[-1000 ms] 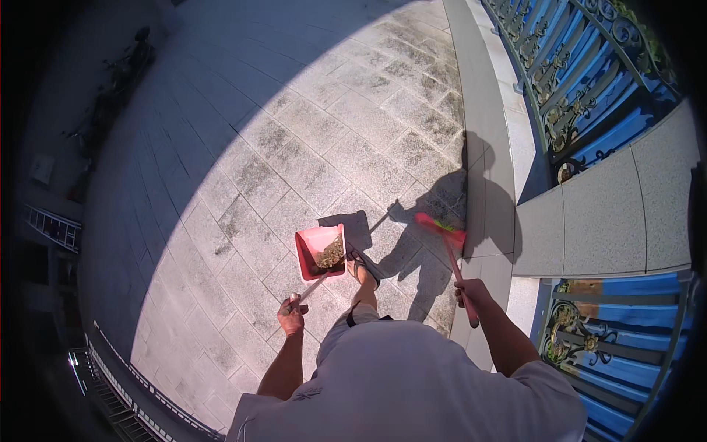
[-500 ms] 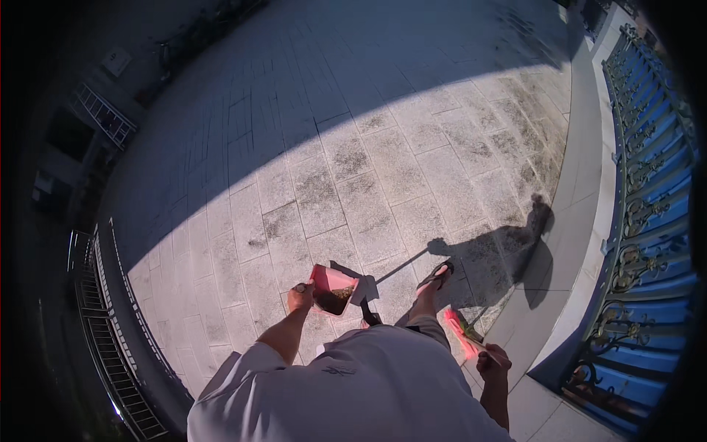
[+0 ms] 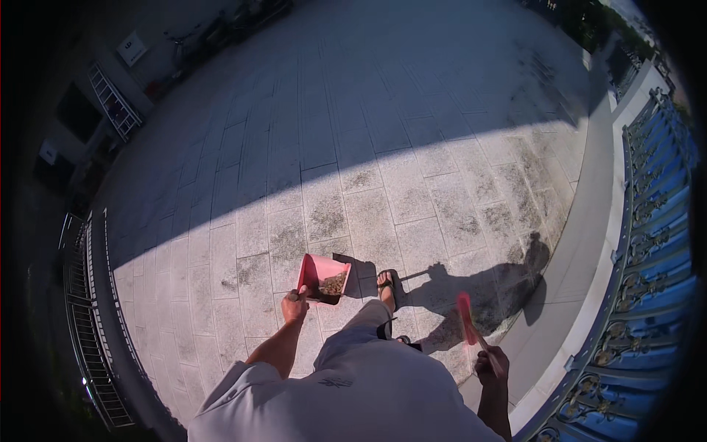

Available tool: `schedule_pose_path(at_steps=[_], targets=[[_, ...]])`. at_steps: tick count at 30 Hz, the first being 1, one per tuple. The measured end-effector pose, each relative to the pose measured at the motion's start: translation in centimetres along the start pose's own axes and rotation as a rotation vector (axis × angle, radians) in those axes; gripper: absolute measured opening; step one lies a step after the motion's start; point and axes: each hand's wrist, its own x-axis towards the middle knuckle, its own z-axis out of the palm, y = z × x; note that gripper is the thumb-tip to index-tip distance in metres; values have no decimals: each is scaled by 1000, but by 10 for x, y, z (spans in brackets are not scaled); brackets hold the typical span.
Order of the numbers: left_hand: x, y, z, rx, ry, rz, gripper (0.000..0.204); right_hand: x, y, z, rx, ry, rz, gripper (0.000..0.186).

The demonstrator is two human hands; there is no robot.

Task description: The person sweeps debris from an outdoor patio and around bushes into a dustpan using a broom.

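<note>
My left hand (image 3: 294,306) grips the handle of a pink dustpan (image 3: 315,270), which holds a heap of brown debris (image 3: 331,286). My right hand (image 3: 491,364) is closed round the handle of a broom, its bright pink head (image 3: 466,318) ahead of that hand and blurred. My sandalled foot (image 3: 385,287) is on the sunlit stone paving, to the right of the dustpan, with my shadow falling to the right.
An ornate metal fence (image 3: 641,250) with blue panels runs along the right, beside a pale curb (image 3: 560,317). At the left are a barred railing (image 3: 88,309) and a ladder (image 3: 110,99) by a wall. Shade covers the far paving (image 3: 353,88).
My view has turned, showing more of the yard ahead, with the fence shifted to the right edge. The broom head has moved lower in view, and my feet have changed position as I step.
</note>
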Motion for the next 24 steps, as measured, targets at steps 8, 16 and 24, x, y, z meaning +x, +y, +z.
schedule_pose_path(at_steps=[8, 16, 24], targets=[[153, 213, 216, 35, -273, 76, 47, 140, -154, 113, -620, 270, 121, 13], [273, 440, 433, -98, -507, 194, 35, 250, -288, 293, -719, 468, -9, 24], [359, 546, 679, -111, -655, 276, 18, 437, -491, 403, -872, 467, -60, 30]])
